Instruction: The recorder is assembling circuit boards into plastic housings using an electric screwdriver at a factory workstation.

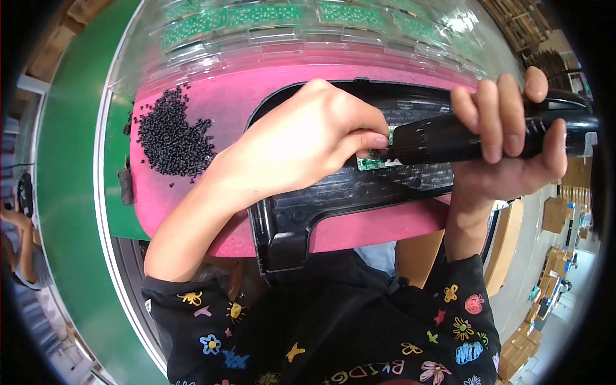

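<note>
Pink mat (160, 199); right hand (491, 176), frame right, grips black power tool (430, 138); left hand (327, 131), center, pinched narrow at circuit board (367, 164), contents unclear.

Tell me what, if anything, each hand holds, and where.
The right hand holds a black tool around its barrel, back from the tip. The left hand is beside that tip; what its fingers hold, if anything, can't be told.

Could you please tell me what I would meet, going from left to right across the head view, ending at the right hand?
Another person's arm, pile of small black pieces, left hand, green circuit board, right hand.
</note>
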`<state>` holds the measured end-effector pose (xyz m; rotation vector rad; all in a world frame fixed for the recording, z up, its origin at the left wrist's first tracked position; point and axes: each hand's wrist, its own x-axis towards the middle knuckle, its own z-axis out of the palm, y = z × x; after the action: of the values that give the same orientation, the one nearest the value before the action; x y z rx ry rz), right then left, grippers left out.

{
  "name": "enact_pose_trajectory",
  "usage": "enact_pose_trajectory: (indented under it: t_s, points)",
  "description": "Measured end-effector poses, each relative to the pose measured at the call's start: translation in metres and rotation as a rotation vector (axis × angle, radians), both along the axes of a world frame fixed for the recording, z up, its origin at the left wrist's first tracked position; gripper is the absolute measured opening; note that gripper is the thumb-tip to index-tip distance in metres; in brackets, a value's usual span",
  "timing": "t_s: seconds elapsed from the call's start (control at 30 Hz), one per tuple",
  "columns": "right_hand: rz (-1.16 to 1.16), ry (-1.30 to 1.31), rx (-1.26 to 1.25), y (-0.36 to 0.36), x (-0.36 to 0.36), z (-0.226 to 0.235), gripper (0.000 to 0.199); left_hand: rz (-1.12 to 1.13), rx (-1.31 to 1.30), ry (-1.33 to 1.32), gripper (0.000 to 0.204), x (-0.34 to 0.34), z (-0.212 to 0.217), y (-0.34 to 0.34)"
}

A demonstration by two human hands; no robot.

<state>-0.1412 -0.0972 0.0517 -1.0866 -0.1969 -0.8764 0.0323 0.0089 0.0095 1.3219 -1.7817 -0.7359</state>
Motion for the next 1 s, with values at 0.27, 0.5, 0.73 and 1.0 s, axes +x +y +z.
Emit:
enact_pose_trajectory:
  t_s: [0.27, 0.5, 0.73, 1.0]
  points:
    - [-0.213, 0.046, -0.016, -0.013, 0.009, -0.014, 0.025, 0.239, 0.076, -0.206, 0.014, 0.008, -0.006, 0.002]
    - [-0.161, 0.137, -0.118, -0.019, 0.017, -0.023, 0.029, 0.308, 0.18, -0.306, 0.017, 0.008, -0.005, 0.002]
    - [-0.204, 0.234, -0.216, -0.011, 0.028, -0.018, 0.028, 0.373, -0.176, -0.3, 0.015, 0.013, -0.025, 0.007]
    - [-0.148, 0.27, -0.254, -0.014, 0.031, -0.011, 0.029, 0.345, -0.112, -0.181, 0.015, 0.014, -0.027, 0.005]
